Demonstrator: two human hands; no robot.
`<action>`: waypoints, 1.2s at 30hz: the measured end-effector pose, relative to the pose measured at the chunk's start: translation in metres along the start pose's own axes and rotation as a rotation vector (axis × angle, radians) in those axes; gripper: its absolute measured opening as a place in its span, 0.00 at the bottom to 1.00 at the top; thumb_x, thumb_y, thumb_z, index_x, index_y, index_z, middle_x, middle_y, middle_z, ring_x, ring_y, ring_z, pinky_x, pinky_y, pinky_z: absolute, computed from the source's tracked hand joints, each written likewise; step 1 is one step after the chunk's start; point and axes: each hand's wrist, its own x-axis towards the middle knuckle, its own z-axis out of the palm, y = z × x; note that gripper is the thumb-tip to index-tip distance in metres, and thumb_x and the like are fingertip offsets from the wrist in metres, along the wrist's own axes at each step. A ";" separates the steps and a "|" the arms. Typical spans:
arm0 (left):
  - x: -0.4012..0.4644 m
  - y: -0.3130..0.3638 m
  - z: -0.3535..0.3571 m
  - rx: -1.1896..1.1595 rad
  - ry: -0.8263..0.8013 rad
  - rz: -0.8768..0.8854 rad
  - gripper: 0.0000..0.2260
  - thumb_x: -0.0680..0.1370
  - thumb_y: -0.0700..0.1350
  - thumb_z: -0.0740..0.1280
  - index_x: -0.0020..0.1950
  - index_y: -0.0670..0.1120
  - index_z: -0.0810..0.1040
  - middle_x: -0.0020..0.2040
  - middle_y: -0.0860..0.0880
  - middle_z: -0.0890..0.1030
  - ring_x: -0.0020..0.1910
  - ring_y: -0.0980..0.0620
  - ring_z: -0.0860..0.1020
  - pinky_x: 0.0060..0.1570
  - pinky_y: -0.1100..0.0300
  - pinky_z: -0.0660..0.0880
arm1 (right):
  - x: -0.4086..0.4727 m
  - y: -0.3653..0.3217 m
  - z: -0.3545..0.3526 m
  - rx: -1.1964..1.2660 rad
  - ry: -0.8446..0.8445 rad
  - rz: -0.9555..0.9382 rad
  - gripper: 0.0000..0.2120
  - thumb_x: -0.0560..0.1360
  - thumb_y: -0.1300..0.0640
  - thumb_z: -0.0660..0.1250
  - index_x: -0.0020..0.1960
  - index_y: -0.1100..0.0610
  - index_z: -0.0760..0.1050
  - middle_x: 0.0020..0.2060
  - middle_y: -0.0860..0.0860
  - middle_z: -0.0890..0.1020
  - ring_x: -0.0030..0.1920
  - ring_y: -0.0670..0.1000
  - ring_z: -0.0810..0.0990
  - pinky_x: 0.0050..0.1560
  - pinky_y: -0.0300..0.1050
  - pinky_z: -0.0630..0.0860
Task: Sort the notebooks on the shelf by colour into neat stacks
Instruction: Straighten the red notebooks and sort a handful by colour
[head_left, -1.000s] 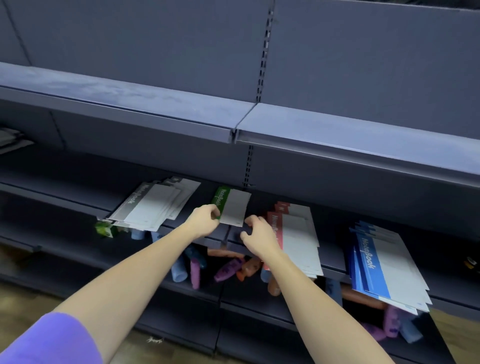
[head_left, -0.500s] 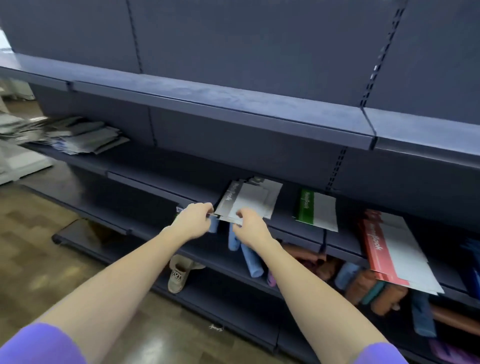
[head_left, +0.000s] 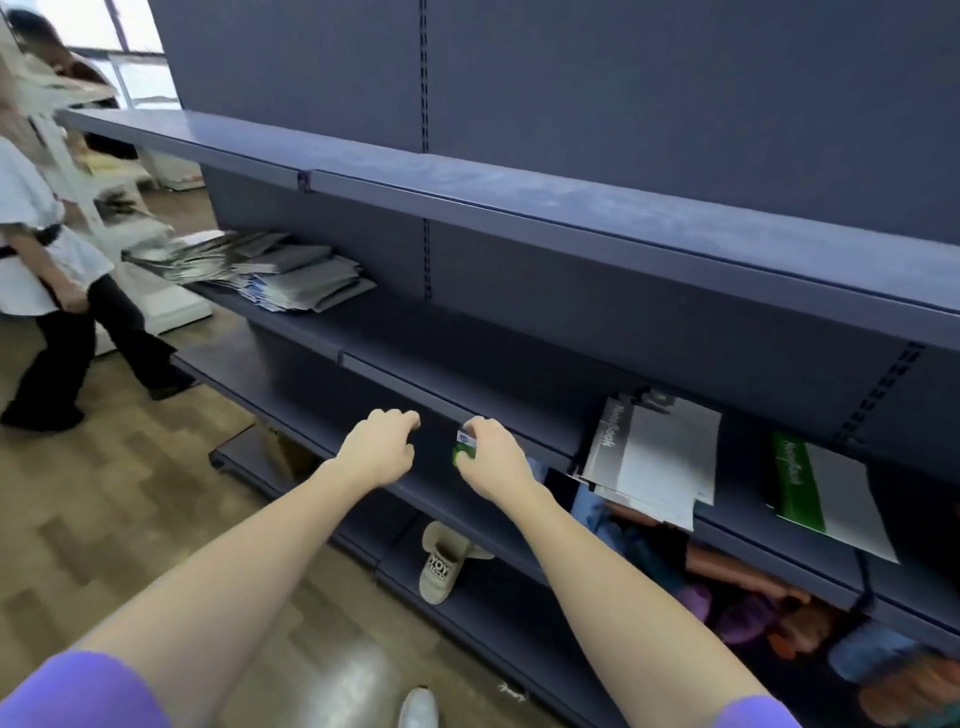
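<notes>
A stack of grey notebooks (head_left: 655, 457) lies on the middle shelf (head_left: 415, 338), overhanging its front edge. To its right lies a green notebook (head_left: 823, 493). A loose pile of grey notebooks (head_left: 291, 273) sits at the shelf's far left end. My right hand (head_left: 496, 460) pinches a small green and white item (head_left: 464, 448) at the shelf's front edge, left of the grey stack. My left hand (head_left: 382, 449) hovers beside it with curled fingers and nothing visible in it.
Another person (head_left: 47, 270) in a white top stands at the left end of the aisle. Coloured rolls (head_left: 753, 603) fill the lower shelf on the right. A beige shoe (head_left: 444, 564) shows under the shelf. The upper shelf (head_left: 571, 208) overhangs the work area.
The view swung left along the shelf. Both hands left the grey notebook stack and moved left to the shelf's bare front edge. The right hand now pinches a small green and white item.
</notes>
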 end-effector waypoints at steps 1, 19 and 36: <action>0.013 -0.012 -0.002 0.002 0.003 0.002 0.17 0.80 0.44 0.61 0.70 0.49 0.70 0.65 0.46 0.75 0.64 0.43 0.71 0.59 0.48 0.73 | 0.016 -0.006 0.005 0.007 0.005 0.000 0.22 0.78 0.54 0.64 0.72 0.54 0.68 0.68 0.52 0.72 0.66 0.55 0.73 0.64 0.50 0.71; 0.238 -0.191 -0.037 -0.034 0.069 0.113 0.17 0.78 0.41 0.62 0.68 0.46 0.73 0.62 0.46 0.77 0.61 0.43 0.72 0.56 0.51 0.72 | 0.280 -0.111 0.078 0.088 0.081 0.036 0.22 0.78 0.56 0.63 0.71 0.57 0.68 0.67 0.56 0.73 0.66 0.58 0.72 0.65 0.53 0.72; 0.406 -0.439 -0.079 -0.037 0.220 0.383 0.22 0.71 0.34 0.69 0.65 0.37 0.76 0.62 0.35 0.77 0.60 0.32 0.74 0.49 0.41 0.76 | 0.460 -0.291 0.191 0.127 0.228 0.162 0.20 0.77 0.58 0.65 0.69 0.56 0.72 0.64 0.56 0.75 0.61 0.60 0.76 0.54 0.48 0.76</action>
